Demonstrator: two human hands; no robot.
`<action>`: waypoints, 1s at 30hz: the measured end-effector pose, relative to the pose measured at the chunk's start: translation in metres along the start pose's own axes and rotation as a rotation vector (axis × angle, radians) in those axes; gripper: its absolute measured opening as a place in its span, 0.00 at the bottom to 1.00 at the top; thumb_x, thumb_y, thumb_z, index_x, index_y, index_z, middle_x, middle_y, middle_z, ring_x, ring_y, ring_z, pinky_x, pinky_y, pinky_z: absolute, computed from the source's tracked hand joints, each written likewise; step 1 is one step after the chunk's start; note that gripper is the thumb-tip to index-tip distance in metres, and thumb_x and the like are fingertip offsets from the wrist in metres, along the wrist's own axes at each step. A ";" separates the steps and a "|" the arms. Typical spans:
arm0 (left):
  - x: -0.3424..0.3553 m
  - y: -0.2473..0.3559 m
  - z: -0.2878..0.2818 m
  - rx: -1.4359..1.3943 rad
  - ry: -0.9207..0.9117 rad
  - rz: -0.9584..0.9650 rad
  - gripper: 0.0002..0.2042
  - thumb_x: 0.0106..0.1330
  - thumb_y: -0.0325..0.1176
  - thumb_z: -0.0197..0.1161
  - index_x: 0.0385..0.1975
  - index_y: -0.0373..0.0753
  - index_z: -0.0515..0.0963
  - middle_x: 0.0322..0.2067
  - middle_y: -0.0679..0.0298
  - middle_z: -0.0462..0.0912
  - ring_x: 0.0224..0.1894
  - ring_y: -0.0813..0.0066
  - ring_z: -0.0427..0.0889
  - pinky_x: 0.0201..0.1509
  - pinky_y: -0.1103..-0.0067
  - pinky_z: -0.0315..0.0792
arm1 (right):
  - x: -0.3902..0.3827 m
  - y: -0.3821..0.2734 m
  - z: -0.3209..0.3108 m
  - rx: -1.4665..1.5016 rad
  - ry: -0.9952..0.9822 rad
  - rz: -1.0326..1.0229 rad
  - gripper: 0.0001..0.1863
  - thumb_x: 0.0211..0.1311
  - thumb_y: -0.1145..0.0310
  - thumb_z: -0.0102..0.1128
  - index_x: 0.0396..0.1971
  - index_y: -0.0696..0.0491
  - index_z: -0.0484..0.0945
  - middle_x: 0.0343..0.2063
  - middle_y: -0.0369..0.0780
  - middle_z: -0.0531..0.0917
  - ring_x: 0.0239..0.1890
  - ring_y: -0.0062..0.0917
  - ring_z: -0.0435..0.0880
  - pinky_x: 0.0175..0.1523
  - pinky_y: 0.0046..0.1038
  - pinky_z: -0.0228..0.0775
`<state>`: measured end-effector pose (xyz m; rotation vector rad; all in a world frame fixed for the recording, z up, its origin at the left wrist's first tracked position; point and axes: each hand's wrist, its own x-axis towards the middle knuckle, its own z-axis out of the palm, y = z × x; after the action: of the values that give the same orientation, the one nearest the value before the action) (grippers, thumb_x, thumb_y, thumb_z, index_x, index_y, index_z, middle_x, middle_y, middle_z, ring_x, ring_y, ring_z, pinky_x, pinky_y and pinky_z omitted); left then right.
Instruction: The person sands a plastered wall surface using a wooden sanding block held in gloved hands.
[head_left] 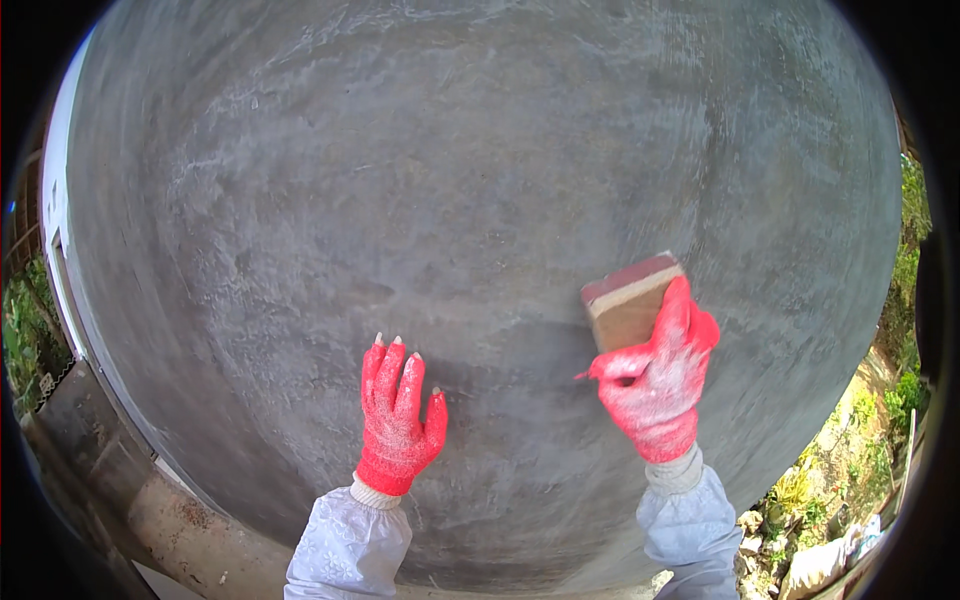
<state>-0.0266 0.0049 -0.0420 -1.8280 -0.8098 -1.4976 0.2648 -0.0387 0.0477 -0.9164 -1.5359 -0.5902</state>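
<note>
A large grey plastered wall [480,180] with paler streaks and patches fills most of the view. My left hand [400,415], in a red, dust-whitened glove with pale fingertips, lies against its lower middle with the fingers apart, holding nothing. To its right, my right hand [655,375], also in a dusty red glove, grips a tan block [630,310] with a reddish top layer against the wall. Both forearms are in white sleeves.
At the left edge are a white trim strip [57,200], foliage [30,330] and a dirty concrete ledge [190,535] below. At the right, sunlit ground with plants [855,430] lies beyond the wall, with pale debris [820,560] near the bottom.
</note>
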 end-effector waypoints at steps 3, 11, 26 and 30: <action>-0.004 -0.001 0.005 -0.018 -0.010 -0.023 0.32 0.59 0.21 0.63 0.66 0.32 0.63 0.69 0.42 0.61 0.72 0.33 0.58 0.73 0.49 0.57 | 0.076 -0.006 -0.009 -0.011 0.207 -0.022 0.37 0.32 0.74 0.76 0.53 0.45 0.79 0.58 0.49 0.74 0.47 0.49 0.78 0.49 0.42 0.71; -0.013 -0.001 0.004 -0.004 0.020 -0.070 0.30 0.56 0.25 0.68 0.61 0.31 0.67 0.66 0.41 0.63 0.70 0.33 0.60 0.71 0.46 0.58 | -0.123 -0.009 0.060 -0.218 -0.356 -0.154 0.44 0.22 0.59 0.79 0.53 0.48 0.77 0.45 0.50 0.76 0.46 0.51 0.75 0.50 0.53 0.64; -0.048 0.000 -0.054 -0.048 -0.015 -0.106 0.36 0.55 0.20 0.66 0.67 0.32 0.62 0.69 0.39 0.60 0.71 0.34 0.61 0.71 0.49 0.59 | -0.056 -0.088 0.091 -0.198 -0.231 -0.090 0.46 0.26 0.61 0.81 0.56 0.52 0.77 0.51 0.49 0.79 0.47 0.45 0.78 0.52 0.46 0.64; -0.061 -0.020 -0.067 -0.034 0.002 -0.095 0.36 0.54 0.21 0.67 0.66 0.31 0.63 0.68 0.39 0.61 0.70 0.35 0.61 0.71 0.50 0.60 | 0.015 -0.119 0.103 -0.075 -0.041 -0.262 0.53 0.27 0.67 0.78 0.64 0.60 0.67 0.43 0.46 0.84 0.43 0.44 0.80 0.48 0.44 0.67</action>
<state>-0.0918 -0.0401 -0.0903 -1.8354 -0.8860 -1.5808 0.1084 -0.0206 0.0588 -0.7925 -1.6941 -0.8259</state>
